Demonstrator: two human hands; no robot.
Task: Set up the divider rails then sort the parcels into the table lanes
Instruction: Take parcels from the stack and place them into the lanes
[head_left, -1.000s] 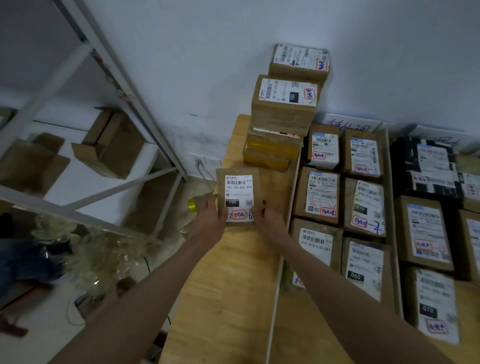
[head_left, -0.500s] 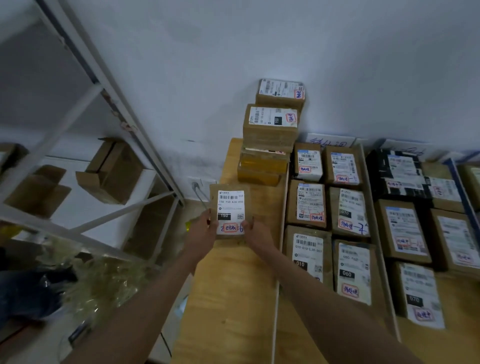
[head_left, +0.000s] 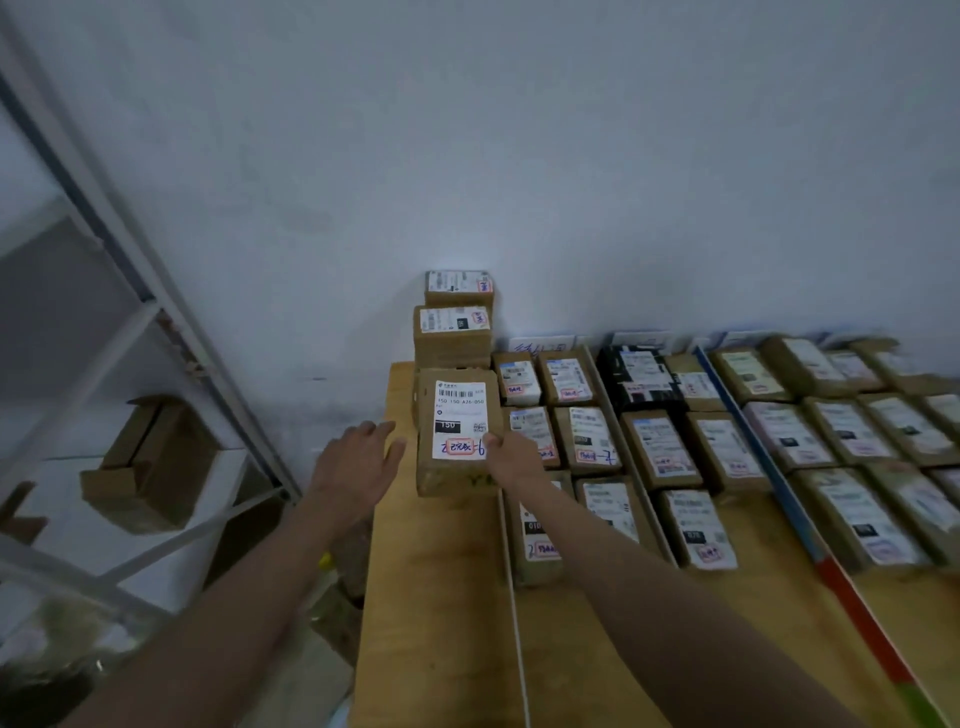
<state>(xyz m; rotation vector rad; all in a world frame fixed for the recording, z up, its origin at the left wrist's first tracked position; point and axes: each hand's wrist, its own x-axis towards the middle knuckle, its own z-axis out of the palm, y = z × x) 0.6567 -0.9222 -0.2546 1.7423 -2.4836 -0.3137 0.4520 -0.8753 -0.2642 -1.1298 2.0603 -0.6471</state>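
A brown parcel with a white label marked 150 sits in the leftmost lane of the wooden table, in front of a stack of two similar parcels against the wall. My right hand grips its near right corner, thumb on the label. My left hand hovers just left of the parcel, fingers spread, holding nothing. A thin white divider rail runs along the lane's right side. Further right, lanes hold rows of labelled parcels.
A blue and red divider rail separates lanes at the right. A metal shelf frame with open cardboard boxes stands left of the table. The white wall is close behind the parcels. Clutter lies on the floor at lower left.
The parcel has moved forward onto the table toward the stack. My left hand has let go of it and opened; my right hand still holds it. The view has tilted up and right.
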